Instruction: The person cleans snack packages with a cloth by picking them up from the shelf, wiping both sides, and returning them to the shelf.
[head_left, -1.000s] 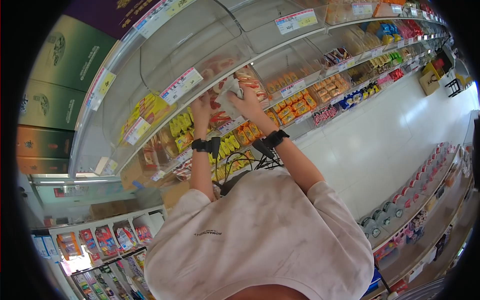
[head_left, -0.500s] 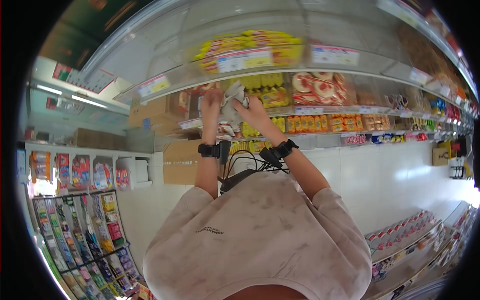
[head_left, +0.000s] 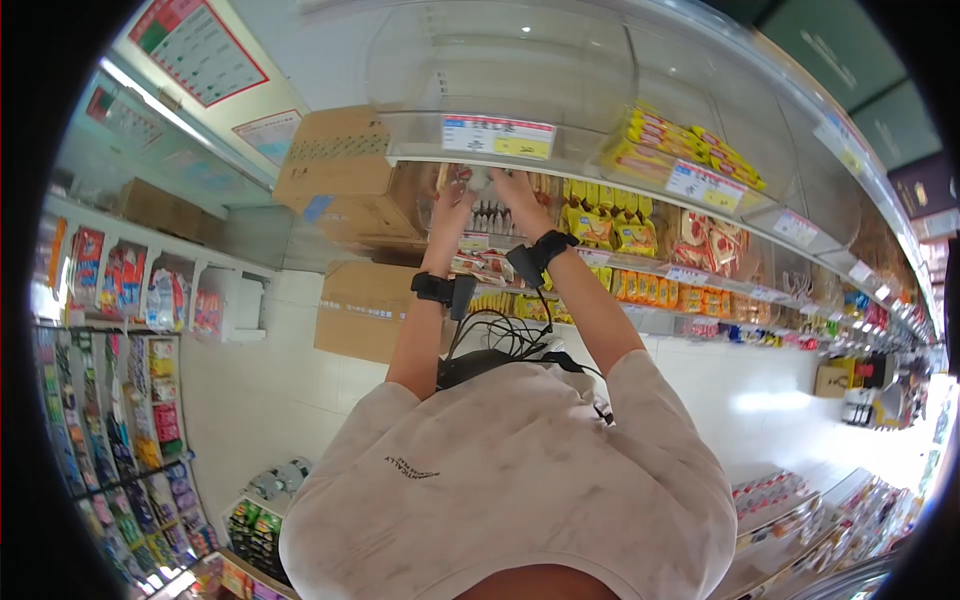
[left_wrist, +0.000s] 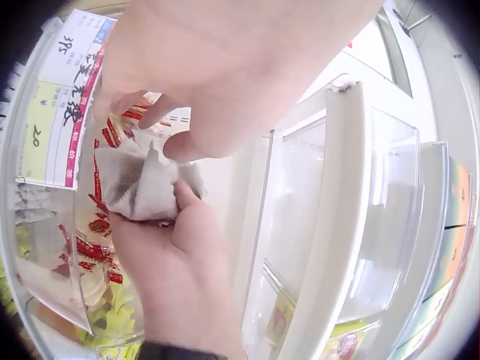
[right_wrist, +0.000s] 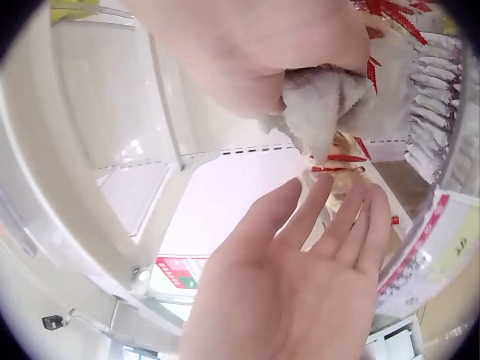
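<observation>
Both hands reach into a clear bin below a shelf edge in the head view. My right hand (head_left: pixel 518 205) (left_wrist: pixel 184 262) (right_wrist: pixel 262 56) grips a crumpled grey cloth (head_left: pixel 481 181) (left_wrist: pixel 142 180) (right_wrist: pixel 315 109), its thumb over the folds in the left wrist view. Beside it, my left hand (head_left: pixel 450 212) (left_wrist: pixel 217 82) (right_wrist: pixel 296 277) has its fingers apart and slightly bent, with nothing held. Its fingertips are close to red-and-clear snack packets (left_wrist: pixel 105 191) (right_wrist: pixel 347 158); whether they touch is unclear. The cloth lies between the two hands.
The shelf edge with a price label (head_left: pixel 498 137) runs above the hands. Cardboard boxes (head_left: pixel 335 180) stand at the left. Bins of yellow packets (head_left: pixel 592 228) and red-and-white packets (head_left: pixel 700 245) continue to the right. Hanging cables (head_left: pixel 510 335) lie near the body.
The head view has turned and moved left along the shelves, and both hands, with the cloth in the right, are now at the bin beside the cardboard boxes.
</observation>
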